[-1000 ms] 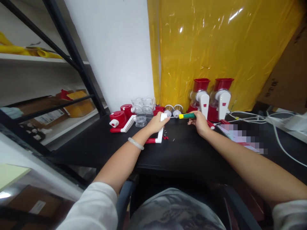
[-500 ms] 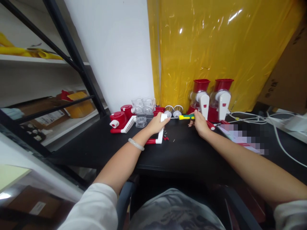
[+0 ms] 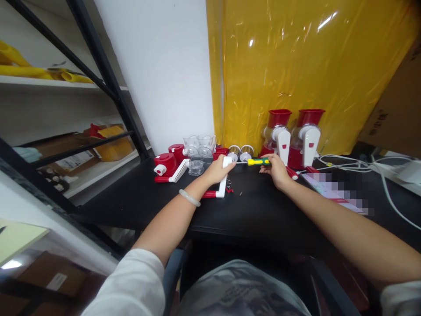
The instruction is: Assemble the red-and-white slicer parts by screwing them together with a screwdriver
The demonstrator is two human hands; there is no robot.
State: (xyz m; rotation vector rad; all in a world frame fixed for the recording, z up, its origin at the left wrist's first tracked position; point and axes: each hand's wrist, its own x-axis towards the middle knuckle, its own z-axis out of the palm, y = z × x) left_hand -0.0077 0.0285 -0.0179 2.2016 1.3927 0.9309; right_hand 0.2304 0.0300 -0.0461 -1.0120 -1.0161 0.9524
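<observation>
My left hand (image 3: 217, 170) is closed around the upper end of a white crank handle (image 3: 222, 183), whose red grip (image 3: 209, 194) points left near the table. In my right hand (image 3: 276, 170) is a yellow and green screwdriver (image 3: 258, 162), held level by its handle. Its thin shaft runs left to the crank handle's top end; my left fingers hide whether the tip sits in a screw. Below, on the black table, lie a small red piece (image 3: 229, 190) and several small screws (image 3: 241, 193).
Two assembled red and white rotary graters (image 3: 279, 136) stand at the back right. Red bases (image 3: 165, 164), clear plastic parts (image 3: 196, 166) and metal grater drums (image 3: 246, 152) sit at the back left and middle. White cables (image 3: 345, 163) and a printed sheet (image 3: 329, 193) lie to the right.
The whole view has shifted slightly. Both hands keep their hold on the crank handle and the screwdriver; the fingers of my right hand have moved a little on the screwdriver.
</observation>
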